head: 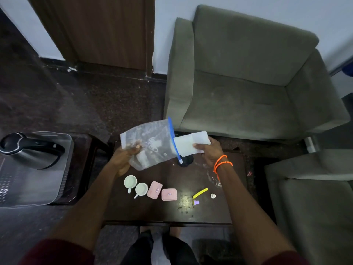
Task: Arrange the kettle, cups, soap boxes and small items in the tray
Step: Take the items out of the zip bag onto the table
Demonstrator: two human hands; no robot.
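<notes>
Near edge: the person's dark trousers and feet on the floor, maroon sleeves at both lower corners.

Dark wooden table (pixel 219 211) ahead, low, glossy. Along its near half, in a row left to right: two small white cups (pixel 130 182) (pixel 141 188), handles pointing toward the camera, close together; two pink soap boxes (pixel 155 189) (pixel 169 194) just beside them, the left one tilted, the right one squarer to the table edge. Further right, a yellow strip-like item (pixel 200 193) with a small purple piece (pixel 196 202) at its near end, then a small white cap-like item (pixel 213 196), apart from it. Crumpled clear plastic (pixel 214 176) lies under the right wrist.

Above the table's far half: left hand (pixel 124 159) grips a clear zip bag (pixel 150 144) with a blue seal strip, fingers closed on its lower left side; some pale contents show inside, not identifiable. Right hand (pixel 209 152), orange thread bands on the wrist, has fingers pinched on a white folded packet (pixel 191 143) at the bag's mouth. A small black round object (pixel 185 160) sits on the table below the bag's opening.

Left, on a separate side table: a steel kettle (pixel 32 150) with black handle sits on a clear tray (pixel 34 188), well apart from the cups and boxes.

Far: grey-green armchair (pixel 248 83), a second one at right, brown door, white wall.
</notes>
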